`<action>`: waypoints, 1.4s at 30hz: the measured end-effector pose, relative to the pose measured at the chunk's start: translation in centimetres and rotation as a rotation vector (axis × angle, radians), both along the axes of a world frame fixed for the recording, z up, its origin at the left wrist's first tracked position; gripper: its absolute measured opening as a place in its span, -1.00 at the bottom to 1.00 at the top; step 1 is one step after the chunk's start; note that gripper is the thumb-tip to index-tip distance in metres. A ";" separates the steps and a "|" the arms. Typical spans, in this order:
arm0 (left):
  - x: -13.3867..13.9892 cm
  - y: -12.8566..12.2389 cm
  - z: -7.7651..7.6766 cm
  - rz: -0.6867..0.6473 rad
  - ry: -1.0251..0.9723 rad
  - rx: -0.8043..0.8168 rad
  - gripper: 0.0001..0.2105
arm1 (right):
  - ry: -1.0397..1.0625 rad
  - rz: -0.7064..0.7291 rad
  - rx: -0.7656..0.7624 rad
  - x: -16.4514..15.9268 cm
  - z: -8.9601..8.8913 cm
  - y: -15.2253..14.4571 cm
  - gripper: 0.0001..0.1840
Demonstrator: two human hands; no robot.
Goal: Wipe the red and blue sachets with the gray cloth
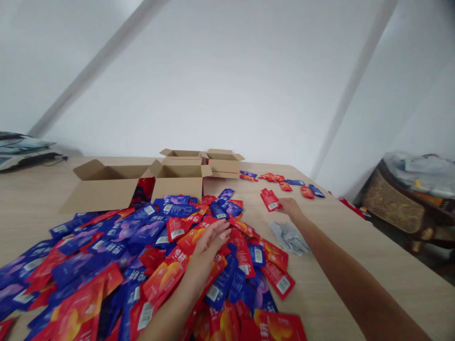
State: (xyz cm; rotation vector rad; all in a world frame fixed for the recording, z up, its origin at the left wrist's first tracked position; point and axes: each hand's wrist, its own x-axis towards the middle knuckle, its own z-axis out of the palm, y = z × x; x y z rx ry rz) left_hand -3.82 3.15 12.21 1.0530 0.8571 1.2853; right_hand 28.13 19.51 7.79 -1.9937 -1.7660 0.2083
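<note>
Reaching far forward, right hand (290,207) — arm fully extended across the wooden table (355,246), fingertips closed on the near edge of a small stack of red packets (270,199). The stack lies just left of the hand and slightly beyond it, long axis running away from the person and tilted a little leftward; barcode end faces the camera.

Left hand (209,239) — flat, fingers together and extended, palm down on the heap of red and blue packets (142,255); gripping nothing. It rests well short of the stack, so the right hand is the nearer 1 by far.

Heap — spread across the near left half of the table, red and blue mixed, many overlapping.

Grey cloth (289,237) — crumpled, lying just under the right forearm, between heap and stack.

Scattered packets (284,182) — loose row of red and blue, farther back and to the right of the stack, apart from it.

Cardboard boxes, 3, flaps open: large box (106,187) far left, middle box (177,182) beside it, rear box (222,166) behind.
</note>
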 end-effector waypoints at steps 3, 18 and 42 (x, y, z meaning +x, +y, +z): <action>1.1 -0.3 -1.2 -0.098 -0.281 -0.190 -0.66 | 0.181 0.222 0.028 -3.4 0.2 -4.3 -0.62; 2.7 -1.1 -3.0 -0.138 -0.508 -0.354 -0.72 | -0.208 0.064 0.016 -1.4 -4.5 -10.4 -0.65; 2.0 -1.3 -0.6 -0.094 -0.516 -0.332 -0.78 | 1.365 0.345 0.243 -17.0 4.3 -14.2 -0.58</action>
